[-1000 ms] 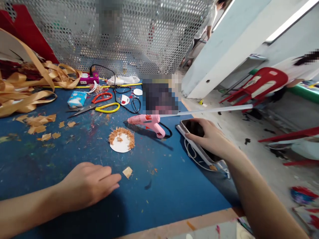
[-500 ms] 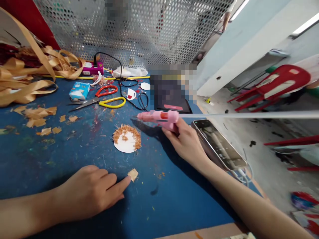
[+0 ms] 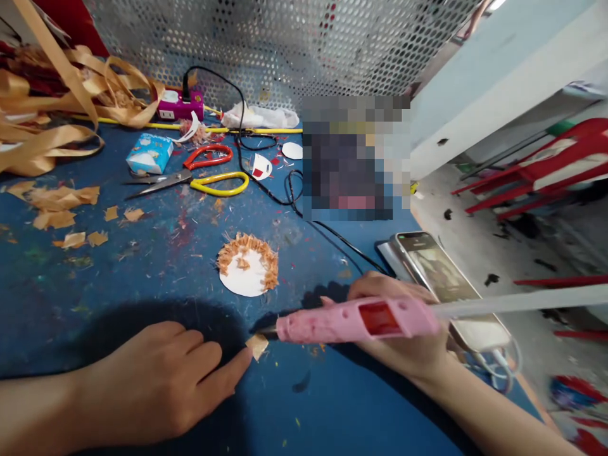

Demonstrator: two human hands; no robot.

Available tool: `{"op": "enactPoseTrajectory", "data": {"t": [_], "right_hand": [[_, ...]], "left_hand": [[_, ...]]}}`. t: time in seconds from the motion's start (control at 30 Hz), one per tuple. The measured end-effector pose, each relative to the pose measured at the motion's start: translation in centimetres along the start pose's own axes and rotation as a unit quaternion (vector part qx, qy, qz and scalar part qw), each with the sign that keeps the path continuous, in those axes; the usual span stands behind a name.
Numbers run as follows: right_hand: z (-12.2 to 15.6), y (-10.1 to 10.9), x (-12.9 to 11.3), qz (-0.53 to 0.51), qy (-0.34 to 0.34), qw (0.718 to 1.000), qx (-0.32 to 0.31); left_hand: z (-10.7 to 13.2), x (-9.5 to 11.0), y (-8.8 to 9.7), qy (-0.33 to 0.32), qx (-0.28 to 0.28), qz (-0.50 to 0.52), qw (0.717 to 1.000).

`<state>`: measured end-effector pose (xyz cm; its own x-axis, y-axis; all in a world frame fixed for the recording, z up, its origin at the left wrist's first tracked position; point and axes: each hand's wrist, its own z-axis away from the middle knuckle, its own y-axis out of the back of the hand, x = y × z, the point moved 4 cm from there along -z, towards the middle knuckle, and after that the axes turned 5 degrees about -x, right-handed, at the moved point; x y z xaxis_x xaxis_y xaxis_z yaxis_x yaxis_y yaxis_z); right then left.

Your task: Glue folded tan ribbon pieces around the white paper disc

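Note:
My left hand [image 3: 175, 380] rests low on the blue table, its index fingertip on the edge of a small tan ribbon square [image 3: 258, 347]. Its other fingers are curled, and the thumb is mostly hidden. In my right hand [image 3: 403, 329] is a pink glue gun [image 3: 332, 322], with a long clear glue stick [image 3: 522, 301] coming out of its back. The gun's dark nozzle is at the ribbon square's upper right edge. Just beyond lies a white paper disc [image 3: 244, 278], with a ring of frayed tan ribbon pieces [image 3: 247, 244] along its upper edge and a small tuft inside.
Scissors [image 3: 218, 183] with red and yellow handles lie behind the disc, beside a blue box [image 3: 151, 154]. Ribbon scraps [image 3: 61, 202] and loose ribbon loops [image 3: 42, 145] are at left. A phone [image 3: 437, 266] sits at right. A black cord [image 3: 342, 237] crosses the table toward a purple socket block [image 3: 180, 106].
My right hand has brought the glue gun down toward me, from beyond the disc to the ribbon square. My left fingertip stays on the square. The view has shifted slightly.

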<state>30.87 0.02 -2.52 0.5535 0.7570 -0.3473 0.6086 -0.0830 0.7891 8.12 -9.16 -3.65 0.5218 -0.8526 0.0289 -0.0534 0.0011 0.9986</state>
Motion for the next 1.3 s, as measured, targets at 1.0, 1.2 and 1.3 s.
{"op": "enactPoseTrajectory", "data": {"t": [1.0, 1.2, 1.3], "right_hand": [[-0.13, -0.13, -0.22, -0.001, 0.045, 0.997, -0.057], [-0.14, -0.18, -0.17, -0.006, 0.042, 0.997, -0.059], [-0.14, -0.21, -0.21, -0.005, 0.039, 0.998, -0.054]], "left_hand": [[-0.22, -0.21, -0.02, -0.012, -0.008, 0.017, 1.0], [-0.05, -0.07, -0.03, -0.01, -0.009, 0.011, 1.0], [0.09, 0.04, -0.12, -0.012, -0.01, 0.013, 1.0]]}}
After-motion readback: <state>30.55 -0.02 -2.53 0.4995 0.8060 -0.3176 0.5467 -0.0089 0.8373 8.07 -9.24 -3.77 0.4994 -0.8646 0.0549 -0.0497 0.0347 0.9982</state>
